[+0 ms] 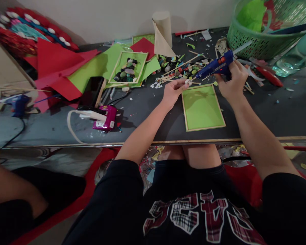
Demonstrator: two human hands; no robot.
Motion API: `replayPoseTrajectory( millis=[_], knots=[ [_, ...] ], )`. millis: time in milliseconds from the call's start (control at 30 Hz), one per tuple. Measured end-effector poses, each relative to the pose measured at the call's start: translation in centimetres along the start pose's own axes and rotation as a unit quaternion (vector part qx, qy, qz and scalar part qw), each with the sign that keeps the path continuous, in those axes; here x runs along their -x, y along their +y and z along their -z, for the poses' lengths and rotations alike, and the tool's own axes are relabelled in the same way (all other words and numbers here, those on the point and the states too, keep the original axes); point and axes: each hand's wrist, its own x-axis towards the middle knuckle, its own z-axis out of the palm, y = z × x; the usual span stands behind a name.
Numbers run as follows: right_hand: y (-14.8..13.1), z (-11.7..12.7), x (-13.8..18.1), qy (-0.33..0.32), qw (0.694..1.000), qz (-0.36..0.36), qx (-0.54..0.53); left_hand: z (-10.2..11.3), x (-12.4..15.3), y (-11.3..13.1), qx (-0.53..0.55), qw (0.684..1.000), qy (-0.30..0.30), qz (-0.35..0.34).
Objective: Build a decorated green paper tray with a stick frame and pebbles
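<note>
My right hand (233, 81) is closed round the handle of a blue hot glue gun (214, 66), a clear glue stick poking out of its back. Its nozzle points down-left at a small white pebble (188, 82), pinched in the fingertips of my left hand (173, 92). Nozzle and pebble are very close; whether they touch I cannot tell. Just below both hands lies a green sheet with a thin wooden frame (204, 107) along its edges. Behind my hands is a heap of coloured pebbles (180, 66) mixed with thin sticks and scraps.
A second framed green panel (129, 68) bears pebbles. Left stand a phone (93, 90), a purple power socket (105, 119) with cables, and red paper (56, 68). A green basket (260, 44), a glass (283, 63) and red-handled scissors (270, 76) are right. Another person's arm (12, 183) shows lower left.
</note>
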Motion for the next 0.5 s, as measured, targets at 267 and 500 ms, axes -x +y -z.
replayPoseTrajectory(
  millis=[267,500],
  knots=[
    [1.3,-0.9,-0.2,0.059,0.996,0.056,-0.023,0.2,-0.2,-0.4,0.014,1.0,-0.005,-0.007],
    [3.4,-1.2,-0.9,0.044,0.993,0.109,0.014,0.2,-0.3,-0.4,0.025,1.0,0.006,0.005]
  ],
)
